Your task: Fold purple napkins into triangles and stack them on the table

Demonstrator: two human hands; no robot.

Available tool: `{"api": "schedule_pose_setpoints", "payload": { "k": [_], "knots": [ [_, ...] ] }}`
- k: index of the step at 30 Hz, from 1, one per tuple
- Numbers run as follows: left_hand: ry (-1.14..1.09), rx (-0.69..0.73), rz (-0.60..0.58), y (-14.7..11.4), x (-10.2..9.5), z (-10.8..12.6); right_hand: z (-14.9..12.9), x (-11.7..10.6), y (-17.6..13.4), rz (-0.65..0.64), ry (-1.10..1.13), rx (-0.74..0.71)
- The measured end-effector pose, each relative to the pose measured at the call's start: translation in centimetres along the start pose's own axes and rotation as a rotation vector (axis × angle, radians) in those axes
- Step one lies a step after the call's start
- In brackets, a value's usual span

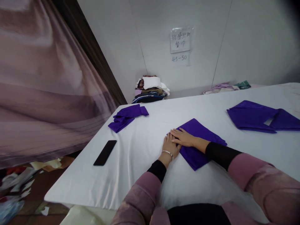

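A folded purple napkin (195, 157) lies on the white-covered table in front of me, one corner pointing away. My left hand (170, 147), with a bracelet at the wrist, rests flat on its left corner, fingers stretched forward. My right hand (184, 137) lies flat across the same corner, its fingertips touching or overlapping the left hand's fingers. Neither hand grips the cloth. Part of the napkin's left corner is hidden beneath the hands.
A crumpled purple cloth (126, 115) lies at the back left, above a black phone (105, 153). Another purple cloth (253, 115) is at the right. Stacked clothes (151, 89) stand beyond the white table (140, 162). A pink curtain (47, 87) hangs on the left.
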State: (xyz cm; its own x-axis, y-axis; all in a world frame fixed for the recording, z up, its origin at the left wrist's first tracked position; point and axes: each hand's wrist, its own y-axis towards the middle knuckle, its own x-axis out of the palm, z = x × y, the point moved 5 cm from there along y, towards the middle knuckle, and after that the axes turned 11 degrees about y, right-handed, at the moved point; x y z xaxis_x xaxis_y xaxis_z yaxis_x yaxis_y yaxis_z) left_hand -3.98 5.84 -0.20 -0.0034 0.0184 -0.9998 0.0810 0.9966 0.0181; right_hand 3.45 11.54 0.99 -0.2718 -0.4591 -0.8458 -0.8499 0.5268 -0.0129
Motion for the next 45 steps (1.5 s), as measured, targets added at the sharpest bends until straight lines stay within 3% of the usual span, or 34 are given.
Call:
{"api": "schedule_pose_setpoints", "payload": {
  "k": [5, 12, 16, 18, 20, 24, 27, 30, 35, 38, 40, 43, 45],
  "knots": [
    [0.092, -0.001, -0.027, -0.3, 0.0, 0.1, 3.6, -1.3, -1.0, 0.095, -0.064, 0.078],
    [0.106, -0.001, -0.014, -0.5, -0.3, 0.2, 10.9, -4.8, -3.3, 0.217, -0.186, 0.398],
    [0.087, -0.005, -0.019, -0.4, -0.1, 0.1, 13.0, -6.3, -5.0, 0.252, -0.203, 0.567],
    [0.07, -0.003, -0.017, -0.3, -0.1, 0.0, 12.3, -6.5, -5.7, 0.302, -0.223, 0.586],
    [0.047, 0.006, -0.015, -0.2, -0.3, 0.0, 10.2, -6.0, -6.4, 0.349, -0.251, 0.501],
    [0.023, 0.008, 0.05, -1.2, -1.2, 0.8, 3.8, -2.7, -8.2, 0.302, -0.228, 0.207],
    [0.03, 0.083, 0.144, -2.9, -1.8, 2.5, 0.1, 0.1, -10.1, 0.263, -0.167, 0.085],
    [0.039, 0.153, 0.149, -4.3, -1.5, 3.7, -1.7, 2.4, -12.0, 0.237, -0.13, 0.011],
    [0.031, 0.141, 0.013, -4.2, -0.2, 2.8, -2.7, 4.6, -14.2, 0.173, -0.069, -0.044],
    [-0.018, 0.126, 0.013, -3.9, -0.6, 2.4, -2.2, 3.3, -15.5, 0.197, -0.042, -0.014],
    [-0.061, 0.131, 0.054, -4.2, -1.5, 2.9, -0.7, 0.9, -16.7, 0.303, -0.039, 0.063],
    [-0.129, 0.251, 0.156, -5.6, -3.1, 4.9, 3.3, -3.5, -19.2, 0.517, -0.03, 0.267],
    [-0.158, 0.375, 0.189, -6.8, -3.9, 6.6, 6.2, -5.7, -20.6, 0.585, -0.007, 0.451]
  ]
}}
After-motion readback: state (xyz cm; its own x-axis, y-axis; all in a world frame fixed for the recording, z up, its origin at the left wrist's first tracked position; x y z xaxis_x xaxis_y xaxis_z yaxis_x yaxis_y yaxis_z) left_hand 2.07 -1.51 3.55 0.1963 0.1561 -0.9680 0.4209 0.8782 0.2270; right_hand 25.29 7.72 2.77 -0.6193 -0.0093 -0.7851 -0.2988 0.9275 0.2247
